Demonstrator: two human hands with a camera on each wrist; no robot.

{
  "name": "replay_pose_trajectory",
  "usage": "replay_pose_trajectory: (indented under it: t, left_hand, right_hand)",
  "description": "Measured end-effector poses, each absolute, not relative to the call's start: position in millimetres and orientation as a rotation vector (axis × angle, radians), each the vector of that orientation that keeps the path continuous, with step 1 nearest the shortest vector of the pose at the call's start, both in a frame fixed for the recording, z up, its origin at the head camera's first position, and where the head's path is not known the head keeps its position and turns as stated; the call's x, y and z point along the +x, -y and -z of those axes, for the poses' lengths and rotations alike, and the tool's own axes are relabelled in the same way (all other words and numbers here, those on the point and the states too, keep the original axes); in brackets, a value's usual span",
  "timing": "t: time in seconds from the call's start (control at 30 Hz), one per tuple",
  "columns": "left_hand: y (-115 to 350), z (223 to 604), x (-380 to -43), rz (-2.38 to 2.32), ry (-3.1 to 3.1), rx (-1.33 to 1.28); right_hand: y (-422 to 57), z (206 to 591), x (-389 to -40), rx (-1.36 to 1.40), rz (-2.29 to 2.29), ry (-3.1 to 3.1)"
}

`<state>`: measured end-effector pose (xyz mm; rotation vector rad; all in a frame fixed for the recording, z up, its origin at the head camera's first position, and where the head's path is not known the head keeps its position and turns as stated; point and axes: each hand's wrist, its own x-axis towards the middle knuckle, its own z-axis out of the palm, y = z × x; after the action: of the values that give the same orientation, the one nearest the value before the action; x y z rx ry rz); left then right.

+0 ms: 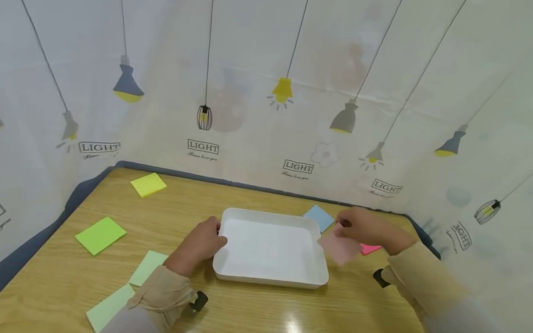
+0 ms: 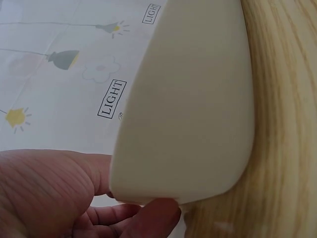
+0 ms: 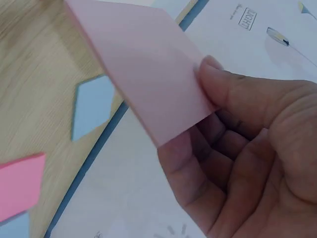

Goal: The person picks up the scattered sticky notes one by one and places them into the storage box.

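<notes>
A white rectangular tray (image 1: 268, 281) sits mid-table with nothing in it. My left hand (image 1: 202, 243) grips its left side, thumb over the rim; in the left wrist view the fingers (image 2: 153, 218) curl at the corner of the tray (image 2: 188, 109). Just off the tray's right side, my right hand (image 1: 357, 225) pinches a pale pink sticky note pad (image 1: 341, 247) by one edge. The right wrist view shows the thumb on top of the pad (image 3: 143, 64) and fingers beneath. A blue pad (image 1: 319, 217) and a bright pink pad (image 1: 370, 249) lie near that hand.
On the left are a yellow pad (image 1: 148, 184), a bright green pad (image 1: 100, 235) and two pale green pads, one (image 1: 148, 267) partly behind the left forearm, the other (image 1: 110, 306) nearer the front. A lamp-printed curtain (image 1: 252, 86) hangs around the table's back and sides.
</notes>
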<state>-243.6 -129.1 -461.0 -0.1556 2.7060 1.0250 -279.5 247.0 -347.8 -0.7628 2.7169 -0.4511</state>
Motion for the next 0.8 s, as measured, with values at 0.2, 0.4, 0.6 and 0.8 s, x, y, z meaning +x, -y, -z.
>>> replay_pose_trajectory:
  t: [0.2,0.4,0.6,0.8]
  left_hand:
    - [130,460,-244,-1.030,-2.703,-0.154]
    - [130,458,-243,-1.031,-2.702,-0.159]
    - [130,459,-242,-1.039,-2.692,-0.167]
    - [130,459,-243,-1.044,-2.698,-0.171]
  right_hand:
    - [-218,344,-286,-0.667,0.587,-2.737]
    - [-190,351,-291,-0.612,0.753,-2.708]
    - [-167,368,-297,-0.519,0.993,-2.622]
    - [-146,387,-300,-0.435,1.208,-2.507]
